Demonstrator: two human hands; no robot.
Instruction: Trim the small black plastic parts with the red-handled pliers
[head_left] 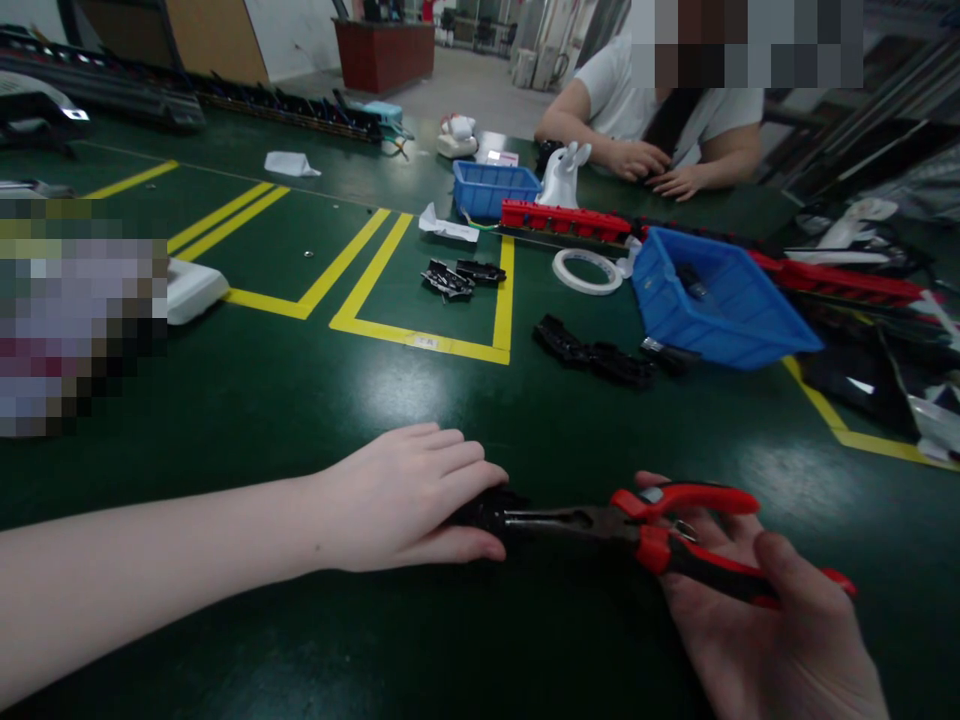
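Observation:
With its fingers closed round a small black plastic part (484,512), my left hand (420,500) rests low over the green table. Most of that part is hidden under the fingers. My right hand (780,610) holds red-and-black needle-nose pliers (697,545) by their handles, palm turned up. The pliers' long jaws point left and their tips meet the black part. Whether the tips grip it or only touch it, I cannot tell. Beyond my hands lie several joined black plastic pieces (592,352) in a row.
A blue bin (720,300) with dark pieces stands right, a smaller blue bin (495,190) farther back. Between them are a tape roll (587,272) and a red strip (566,217). Black parts (450,280) lie inside yellow tape lines. A person (667,120) sits across the table.

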